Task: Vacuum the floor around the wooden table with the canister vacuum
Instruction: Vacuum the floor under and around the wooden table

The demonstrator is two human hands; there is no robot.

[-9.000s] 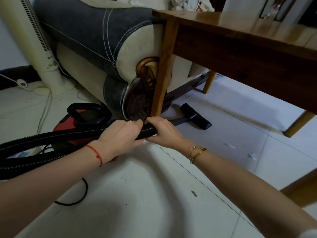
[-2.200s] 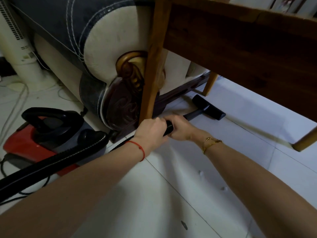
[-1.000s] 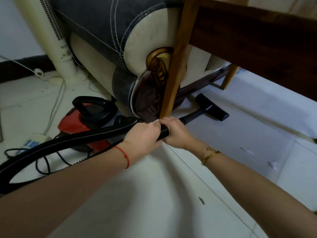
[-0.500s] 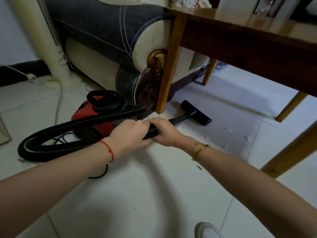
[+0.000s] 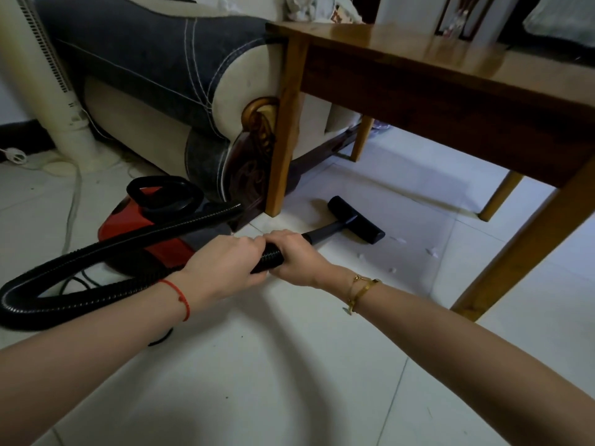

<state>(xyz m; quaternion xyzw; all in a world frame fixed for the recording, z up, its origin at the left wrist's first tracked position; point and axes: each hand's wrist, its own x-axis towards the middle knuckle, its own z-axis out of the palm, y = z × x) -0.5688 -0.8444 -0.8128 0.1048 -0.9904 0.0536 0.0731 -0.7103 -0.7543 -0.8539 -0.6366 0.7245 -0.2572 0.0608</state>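
A red canister vacuum (image 5: 128,225) with a black handle sits on the white tile floor beside the sofa. Its black ribbed hose (image 5: 96,252) loops left and comes back to my hands. My left hand (image 5: 225,262) grips the hose, and my right hand (image 5: 293,255) grips it just ahead, where the hose meets the short black wand. The black floor nozzle (image 5: 355,224) lies flat on the tiles under the edge of the wooden table (image 5: 450,78), right of the table's near left leg (image 5: 283,149). Small white scraps (image 5: 431,251) lie on the floor right of the nozzle.
A dark blue and cream sofa (image 5: 167,69) with a carved wooden arm end stands against the table's left leg. A white tower fan (image 5: 48,78) and loose cords (image 5: 74,201) are at the far left. Another table leg (image 5: 531,239) slants down at the right.
The view has pulled back and risen, showing more of the table top. The nozzle has slid back a little toward me, away from the sofa. Both hands keep their grip on the hose.
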